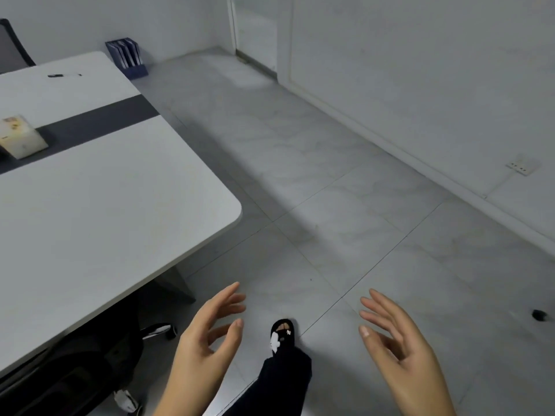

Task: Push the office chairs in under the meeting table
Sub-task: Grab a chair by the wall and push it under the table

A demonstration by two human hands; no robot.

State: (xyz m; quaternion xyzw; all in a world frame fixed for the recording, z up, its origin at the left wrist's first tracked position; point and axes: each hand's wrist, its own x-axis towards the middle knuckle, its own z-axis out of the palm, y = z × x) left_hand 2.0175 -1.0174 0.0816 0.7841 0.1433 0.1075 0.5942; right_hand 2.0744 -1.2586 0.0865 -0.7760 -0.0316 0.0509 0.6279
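Both hands, left (207, 334) and right (396, 340), hang open and empty beside the table (120, 205); best walk on to the far chair (12, 46), then push its back squarely.

The meeting table (126, 187) hides most of a black office chair (99, 364); another chair (12, 46) is edge-cropped.

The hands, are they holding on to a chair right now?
No, the left hand and right hand hang open over the bare floor, touching nothing; the black chair sits apart under the table.
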